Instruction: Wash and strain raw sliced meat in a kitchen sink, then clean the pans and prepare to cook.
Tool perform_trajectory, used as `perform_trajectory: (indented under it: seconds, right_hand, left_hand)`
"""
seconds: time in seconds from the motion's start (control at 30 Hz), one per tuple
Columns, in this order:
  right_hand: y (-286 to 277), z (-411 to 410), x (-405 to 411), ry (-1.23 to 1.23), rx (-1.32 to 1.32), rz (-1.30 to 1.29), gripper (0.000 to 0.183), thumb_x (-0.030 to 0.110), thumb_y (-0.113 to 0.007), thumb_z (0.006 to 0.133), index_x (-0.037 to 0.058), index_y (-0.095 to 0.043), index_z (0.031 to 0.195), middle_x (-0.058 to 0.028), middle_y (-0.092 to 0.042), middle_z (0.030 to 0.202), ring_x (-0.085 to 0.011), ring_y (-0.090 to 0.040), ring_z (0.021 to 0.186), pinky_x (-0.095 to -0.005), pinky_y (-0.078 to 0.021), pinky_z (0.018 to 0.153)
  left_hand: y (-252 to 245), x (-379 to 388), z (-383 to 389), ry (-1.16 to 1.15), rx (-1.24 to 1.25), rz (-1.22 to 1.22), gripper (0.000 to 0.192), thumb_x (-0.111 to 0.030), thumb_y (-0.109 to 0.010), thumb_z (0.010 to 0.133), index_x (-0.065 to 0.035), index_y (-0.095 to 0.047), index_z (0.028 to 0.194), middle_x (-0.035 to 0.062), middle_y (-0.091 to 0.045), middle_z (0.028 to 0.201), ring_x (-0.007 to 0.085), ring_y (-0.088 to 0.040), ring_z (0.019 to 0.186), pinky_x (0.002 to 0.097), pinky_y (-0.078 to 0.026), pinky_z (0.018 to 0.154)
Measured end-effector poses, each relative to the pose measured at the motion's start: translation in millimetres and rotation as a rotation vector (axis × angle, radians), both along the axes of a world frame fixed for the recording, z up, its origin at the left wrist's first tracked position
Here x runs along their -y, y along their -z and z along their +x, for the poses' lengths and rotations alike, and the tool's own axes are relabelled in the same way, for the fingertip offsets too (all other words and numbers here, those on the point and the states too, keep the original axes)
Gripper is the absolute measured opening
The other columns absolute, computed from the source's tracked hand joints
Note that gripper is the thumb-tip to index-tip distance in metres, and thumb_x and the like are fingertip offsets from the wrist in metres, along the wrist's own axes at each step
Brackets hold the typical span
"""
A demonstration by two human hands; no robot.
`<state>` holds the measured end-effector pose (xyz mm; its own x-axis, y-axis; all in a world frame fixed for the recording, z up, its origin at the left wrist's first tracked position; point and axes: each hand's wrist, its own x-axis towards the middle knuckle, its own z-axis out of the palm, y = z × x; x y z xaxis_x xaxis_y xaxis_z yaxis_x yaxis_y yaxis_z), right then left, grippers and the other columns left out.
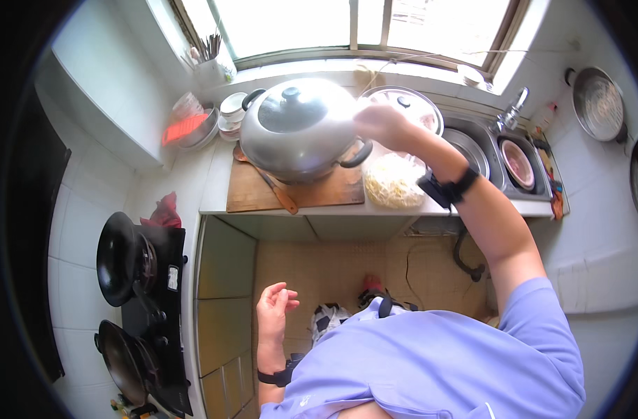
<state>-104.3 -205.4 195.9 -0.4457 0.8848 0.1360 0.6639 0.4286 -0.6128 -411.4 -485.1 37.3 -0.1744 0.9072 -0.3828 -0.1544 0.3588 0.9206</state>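
Note:
My right hand [380, 124] is blurred and reaches over the counter, just right of a large lidded metal pot [303, 141]. Whether its fingers touch or hold anything cannot be made out. Behind it lies a round lid [418, 105] with a black knob. A clear plastic bag of bean sprouts [395, 180] sits below that forearm. The pot stands over a wooden cutting board [324, 195], where a wooden-handled knife [277, 194] lies with its handle past the front edge. Low in front of my body, my left hand [278, 304] holds nothing, its fingers loosely bent and apart.
A steel sink [494, 183] with a tap [512, 110] and a pink basin [518, 163] is at right. Stacked bowls [232, 110] and an orange grater-like piece [183, 129] stand left. Two woks [121, 259] [122, 361] rest on the black gas stove [173, 309].

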Motion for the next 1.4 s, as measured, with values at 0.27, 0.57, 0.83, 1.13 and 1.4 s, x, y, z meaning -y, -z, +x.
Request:
perform_trajectory:
  seconds: [0.27, 0.57, 0.83, 1.13, 1.4]
  right_hand:
    - [27, -93, -165, -0.103, 0.25, 0.21, 0.036, 0.031, -0.062, 0.082, 0.0039, -0.063, 0.105, -0.0168, -0.064, 0.1, -0.0308, -0.062, 0.093, -0.0384, -0.0493, 0.081]
    - [22, -124, -194, -0.141, 0.37, 0.155, 0.032, 0.037, -0.063, 0.076, 0.0118, -0.068, 0.094, -0.0135, -0.065, 0.085, -0.0305, -0.062, 0.081, -0.0377, -0.0499, 0.075]
    - [-61, 4, -215, -0.114, -0.061, -0.027, 0.056, 0.036, -0.074, 0.071, -0.0031, -0.063, 0.109, -0.011, -0.068, 0.085, -0.0155, -0.063, 0.073, -0.0265, -0.0507, 0.069]
    - [22, 169, -243, 0.572, 0.295, -0.024, 0.054, 0.038, -0.073, 0.063, 0.0084, -0.068, 0.108, -0.0126, -0.069, 0.095, -0.0188, -0.066, 0.086, -0.0273, -0.0492, 0.083]
    - [105, 176, -279, 0.531, 0.362, -0.056, 0.052, 0.035, -0.07, 0.059, 0.0092, -0.069, 0.104, -0.018, -0.067, 0.099, -0.0281, -0.064, 0.096, -0.0327, -0.0469, 0.09]
  left_hand:
    - [13, -58, 3, -0.063, -0.025, -0.087, 0.025, -0.014, -0.054, 0.092, 0.0015, -0.052, 0.111, 0.01, -0.064, 0.088, 0.014, -0.061, 0.07, 0.0261, -0.051, 0.067]
    - [17, -130, -16, -0.025, -0.011, -0.111, 0.025, -0.013, -0.055, 0.092, 0.004, -0.052, 0.11, 0.0106, -0.063, 0.089, 0.0136, -0.06, 0.073, 0.0255, -0.05, 0.067]
    - [27, -144, 2, -0.083, -0.013, -0.159, 0.026, -0.013, -0.054, 0.092, 0.0048, -0.052, 0.11, 0.0108, -0.064, 0.089, 0.013, -0.06, 0.072, 0.0248, -0.05, 0.067]
    - [50, -155, 58, -0.144, -0.008, -0.247, 0.026, -0.016, -0.054, 0.092, 0.0018, -0.052, 0.111, 0.0102, -0.064, 0.089, 0.013, -0.06, 0.069, 0.025, -0.049, 0.064]
    - [62, -154, 95, -0.199, -0.03, -0.295, 0.025, -0.017, -0.052, 0.094, 0.0005, -0.052, 0.112, 0.0098, -0.063, 0.089, 0.0134, -0.06, 0.069, 0.0249, -0.049, 0.063]
